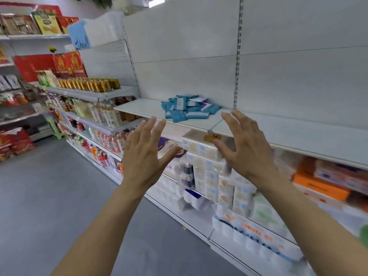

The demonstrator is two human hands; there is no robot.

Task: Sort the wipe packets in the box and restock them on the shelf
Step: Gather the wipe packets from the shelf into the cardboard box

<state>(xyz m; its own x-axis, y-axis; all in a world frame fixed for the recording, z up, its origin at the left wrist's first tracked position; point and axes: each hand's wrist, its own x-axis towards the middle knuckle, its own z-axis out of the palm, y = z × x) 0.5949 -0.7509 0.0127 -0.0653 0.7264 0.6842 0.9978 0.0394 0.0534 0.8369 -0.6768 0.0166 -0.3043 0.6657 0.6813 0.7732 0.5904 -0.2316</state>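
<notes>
Wipe packets [189, 108] lie heaped on the white shelf [143, 108]. Left hand [143, 154] and right hand [245, 148] hover below, fingers spread, holding nothing, clear of the heap.

Little print is legible: orange letters on a white roll pack [256, 239] on the lowest shelf seem to read "NANJIBA", and a blue hanging sign [79, 36] bears an unreadable script word.

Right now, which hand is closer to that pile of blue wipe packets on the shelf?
Neither clearly. The left hand is below the pile of blue wipe packets toward its left; the right hand is below toward its right. Both are open, touching nothing.
</notes>
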